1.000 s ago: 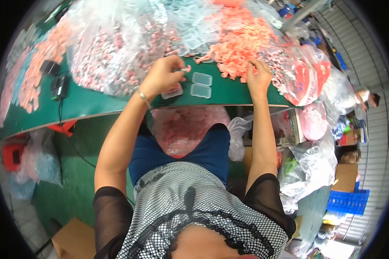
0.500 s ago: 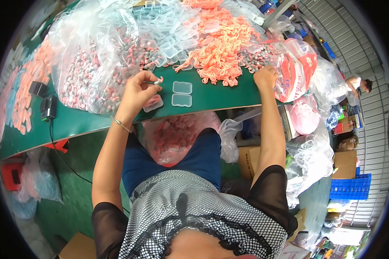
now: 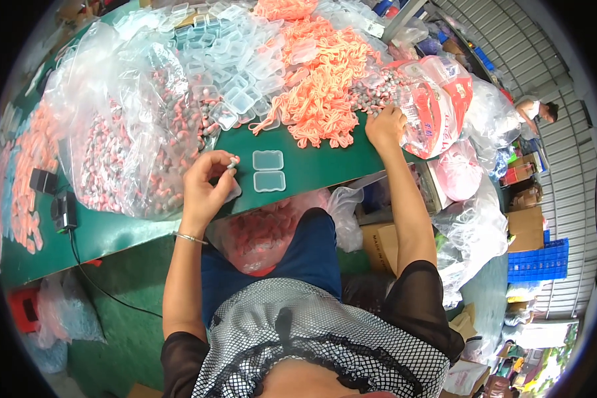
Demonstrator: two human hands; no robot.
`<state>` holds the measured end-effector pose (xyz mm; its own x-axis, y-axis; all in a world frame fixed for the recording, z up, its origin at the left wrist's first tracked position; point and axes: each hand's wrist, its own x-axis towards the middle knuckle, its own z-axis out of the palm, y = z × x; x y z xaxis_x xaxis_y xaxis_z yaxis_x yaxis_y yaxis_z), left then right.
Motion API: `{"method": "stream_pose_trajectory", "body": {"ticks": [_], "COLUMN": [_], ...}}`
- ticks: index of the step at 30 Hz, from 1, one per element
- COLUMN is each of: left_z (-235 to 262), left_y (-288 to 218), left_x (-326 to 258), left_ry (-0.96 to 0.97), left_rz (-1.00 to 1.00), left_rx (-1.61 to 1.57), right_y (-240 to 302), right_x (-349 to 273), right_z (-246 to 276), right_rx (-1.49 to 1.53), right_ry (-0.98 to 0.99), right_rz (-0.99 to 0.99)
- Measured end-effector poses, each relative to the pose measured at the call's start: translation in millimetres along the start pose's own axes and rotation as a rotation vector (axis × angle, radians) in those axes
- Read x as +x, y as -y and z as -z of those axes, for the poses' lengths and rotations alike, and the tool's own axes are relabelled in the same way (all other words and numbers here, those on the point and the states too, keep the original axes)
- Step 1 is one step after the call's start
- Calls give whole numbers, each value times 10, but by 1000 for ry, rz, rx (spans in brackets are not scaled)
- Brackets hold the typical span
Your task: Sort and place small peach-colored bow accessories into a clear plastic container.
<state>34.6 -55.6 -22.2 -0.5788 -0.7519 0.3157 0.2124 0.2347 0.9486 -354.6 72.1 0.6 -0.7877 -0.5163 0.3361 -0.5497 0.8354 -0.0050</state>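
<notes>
My left hand is closed over the table's front part, pinching a small grey-and-pink plug between thumb and fingertips. Partly hidden beneath that hand is a clear plastic case. Just right of it, an open clear case lies flat, its two halves spread one above the other. My right hand reaches to the near edge of a heap of grey-and-pink plugs, fingers bent down and somewhat apart. Whether its fingertips touch a plug is hard to see.
Orange cords are heaped between the hands, with many clear cases behind. A big clear bag of plugs stands at left, near black adapters. A red-and-white bag lies at right. Another person is far right.
The view has shifted, so the table sits lower. My left hand keeps its pinch on the plug. My right hand has spread its fingers beside the plug heap.
</notes>
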Motion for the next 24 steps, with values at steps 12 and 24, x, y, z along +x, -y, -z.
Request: {"method": "stream_pose_trajectory", "body": {"ticks": [12, 24], "left_z": [11, 33], "left_y": [-42, -6], "left_x": [8, -6], "left_ry": [9, -3], "left_rz": [-3, 15], "left_rx": [50, 78], "right_y": [-109, -442], "right_x": [385, 804], "right_z": [-48, -39], "right_rx": [85, 235], "right_ry": [2, -101], "right_rz": [-251, -274]}}
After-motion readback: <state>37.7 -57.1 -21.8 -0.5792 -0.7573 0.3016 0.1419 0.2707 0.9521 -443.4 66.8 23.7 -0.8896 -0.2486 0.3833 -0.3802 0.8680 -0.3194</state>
